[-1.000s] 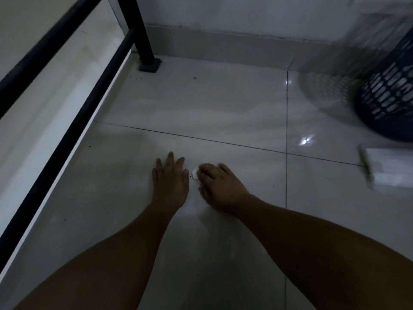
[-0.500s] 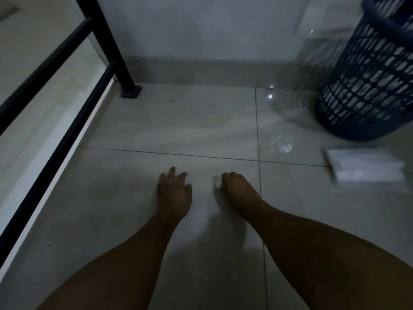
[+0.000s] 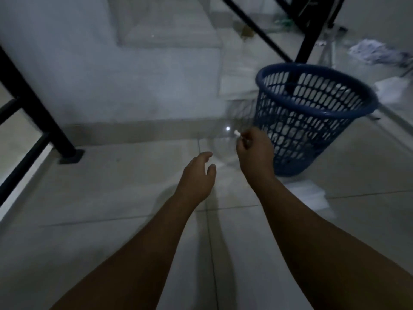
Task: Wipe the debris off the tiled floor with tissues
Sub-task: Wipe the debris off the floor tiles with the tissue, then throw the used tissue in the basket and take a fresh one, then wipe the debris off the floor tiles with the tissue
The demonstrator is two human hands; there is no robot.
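Fingers (image 3: 243, 141) of the right hand (image 3: 252, 151): pinching a small white tissue wad (image 3: 236, 132), which is sticking out past the fingertips. The wad is being held off the floor, just beside the blue mesh basket (image 3: 312, 67).

Left hand (image 3: 197, 177): hovering over the tiles, fingers loosely curved, gripping nothing.

Tiled floor (image 3: 111, 198): lying dim and glossy. No debris is showing near the hands, though the light is too poor to be sure.

Spare tissues (image 3: 308, 193): lying in a flat pile at the basket's foot, partly behind the right forearm.

Progress, as I am judging it: one wipe is looking finished and the wad seems meant for the basket. Dropping it in is remaining, and perhaps further passes.
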